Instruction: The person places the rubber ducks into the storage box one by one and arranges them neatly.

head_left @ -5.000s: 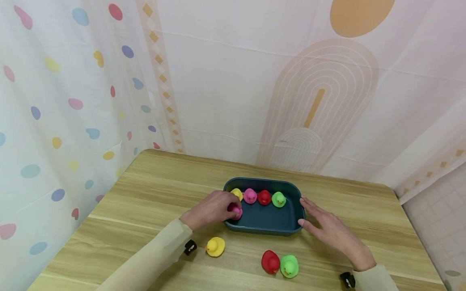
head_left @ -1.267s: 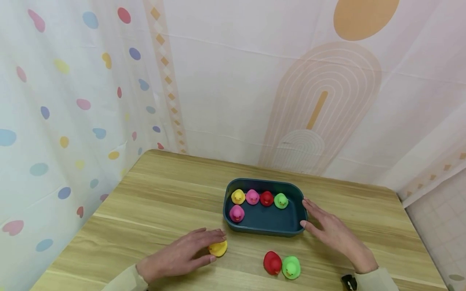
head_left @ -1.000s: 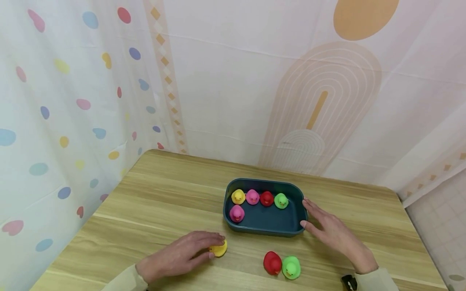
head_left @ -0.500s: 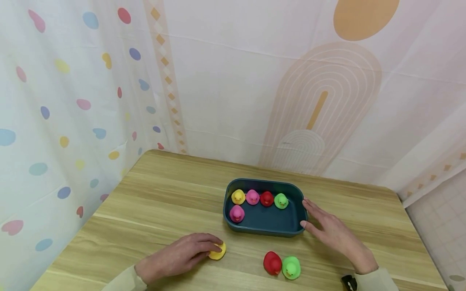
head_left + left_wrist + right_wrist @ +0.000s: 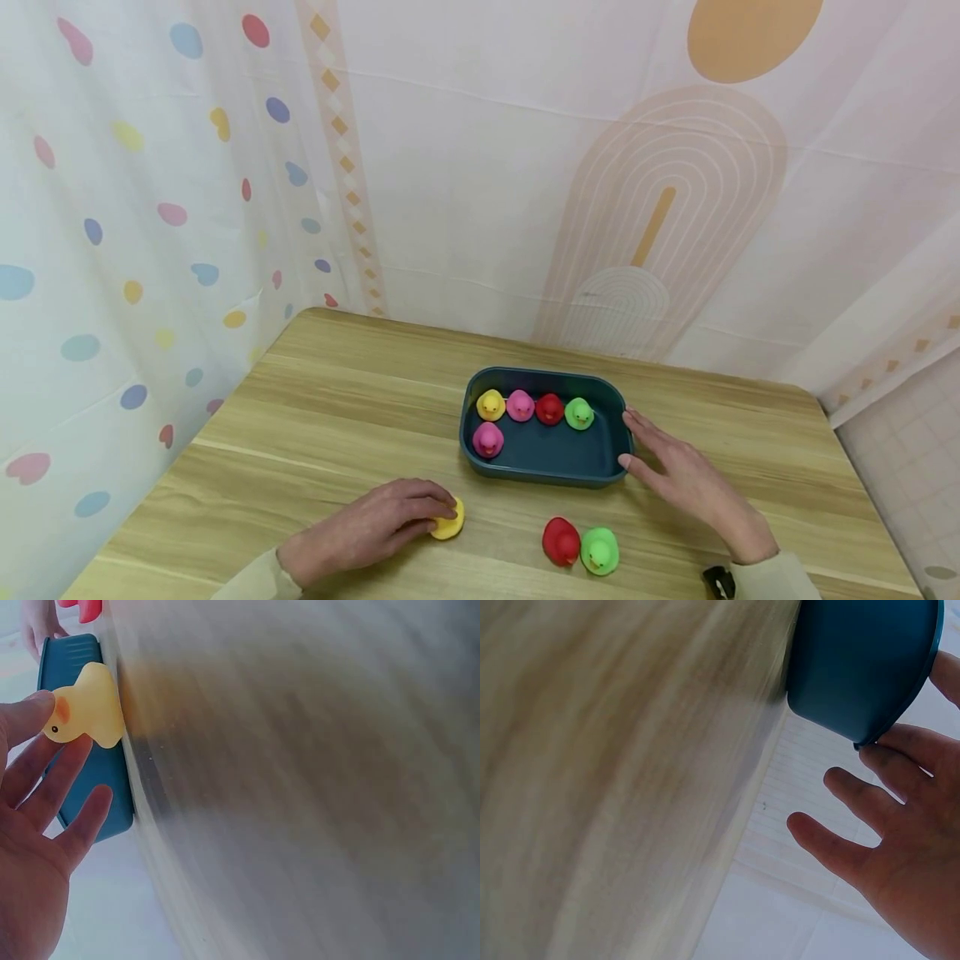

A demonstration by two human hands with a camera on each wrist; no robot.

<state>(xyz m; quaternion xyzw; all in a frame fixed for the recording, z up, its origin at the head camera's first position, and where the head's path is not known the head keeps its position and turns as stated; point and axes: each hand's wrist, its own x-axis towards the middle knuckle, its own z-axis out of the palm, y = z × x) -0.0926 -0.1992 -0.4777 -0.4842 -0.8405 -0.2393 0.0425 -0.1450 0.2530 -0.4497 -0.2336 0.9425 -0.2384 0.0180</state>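
Observation:
My left hand (image 5: 371, 529) pinches the head of a yellow rubber duck (image 5: 451, 523) on the table, in front of the dark blue tray (image 5: 562, 457). In the left wrist view, thumb and fingertips meet around the head of that yellow duck (image 5: 97, 709), its base near the tabletop. My right hand (image 5: 690, 483) touches the right end of the tray with straight, spread fingers; the right wrist view has its fingertips at the rim. Inside the tray, yellow (image 5: 491, 406), pink (image 5: 521, 406), red (image 5: 550, 409) and green (image 5: 579, 413) ducks form the back row; another pink duck (image 5: 488, 440) sits front left.
A red duck (image 5: 561, 542) and a green duck (image 5: 600, 551) stand side by side on the wooden table (image 5: 360, 392), in front of the tray. Patterned curtains (image 5: 465, 208) hang behind the table and along its left side.
Five seconds ago my left hand held the pink duck at the tray's front left; it let go, came to the yellow duck and closed its fingers on it. The right hand stays at the rim.

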